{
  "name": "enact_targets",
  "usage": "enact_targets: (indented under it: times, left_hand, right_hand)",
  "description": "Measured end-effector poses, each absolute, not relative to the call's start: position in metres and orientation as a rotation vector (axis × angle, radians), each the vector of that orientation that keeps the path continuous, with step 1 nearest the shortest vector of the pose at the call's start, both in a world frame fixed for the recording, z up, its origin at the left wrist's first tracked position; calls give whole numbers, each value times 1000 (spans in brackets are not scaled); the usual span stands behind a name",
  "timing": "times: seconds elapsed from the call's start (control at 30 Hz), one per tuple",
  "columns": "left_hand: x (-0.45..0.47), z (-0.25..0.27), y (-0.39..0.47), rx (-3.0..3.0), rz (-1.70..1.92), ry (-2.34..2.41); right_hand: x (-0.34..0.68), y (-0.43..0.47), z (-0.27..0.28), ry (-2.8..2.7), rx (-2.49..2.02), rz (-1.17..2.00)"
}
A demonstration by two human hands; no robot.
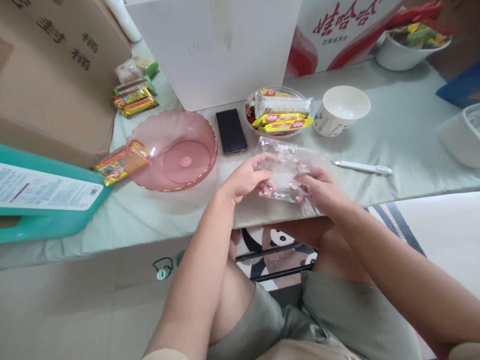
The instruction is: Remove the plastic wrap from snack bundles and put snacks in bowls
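A clear plastic bag [282, 176] is stretched between my two hands, above the front edge of the cloth-covered table. My left hand [249, 176] grips its left side, thumb pressed on the film. On its right side my right hand [318, 187] pinches the bag in the same way. Just behind the bag stands a clear round bowl [250, 120] heaped with yellow snack packets [283, 123] and a clear-wrapped white one. To the right of my right hand lies a white utility knife [362, 166]. Some fingertips show only through the film.
A pink ribbed bowl [176, 150] and a black phone [231, 131] are left of the bag. A paper cup [341, 110] stands behind the knife. Boxes line the back, including a white box [221, 50]. A green jug [48, 195] stands at the left; wrapped snacks [135, 90] lie behind the pink bowl.
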State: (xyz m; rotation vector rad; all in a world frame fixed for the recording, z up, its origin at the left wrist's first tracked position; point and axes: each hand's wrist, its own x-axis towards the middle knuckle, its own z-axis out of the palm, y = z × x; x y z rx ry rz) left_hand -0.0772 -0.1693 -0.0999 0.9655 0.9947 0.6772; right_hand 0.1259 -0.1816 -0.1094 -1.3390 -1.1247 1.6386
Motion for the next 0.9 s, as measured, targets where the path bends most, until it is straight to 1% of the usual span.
enact_targets:
  times: [0.1, 0.27, 0.33, 0.47, 0.53, 0.63, 0.73, 0.8, 0.9]
  left_hand:
    - [-78, -99, -169, 878, 736, 887]
    - [-80, -102, -165, 866, 777, 865]
    - [-79, -104, -162, 932, 826, 936]
    - [-76, -113, -157, 1180, 880, 1143]
    - [-74, -116, -156, 1309, 911, 1224]
    - [-67, -112, -164, 1616, 1091, 1469]
    - [-53, -101, -184, 1882, 1230, 1710]
    - [-41, -97, -197, 1899, 1224, 1718]
    - [-28, -102, -203, 1641, 1089, 1567]
  right_hand:
    - [127, -181, -111, -977, -1192, 1680]
    - [132, -174, -111, -957, -1073, 1763]
    - [134, -170, -112, -1019, -1133, 1759]
    - [135, -163, -115, -1219, -1356, 1595]
    - [134, -161, -118, -1233, -1322, 1588]
    - [132, -162, -122, -1215, -1281, 1599]
    - [129, -168, -127, -1237, -1315, 1492]
    - [126, -174, -131, -1280, -1235, 1456]
    - [123, -181, -135, -1315, -1039, 1491]
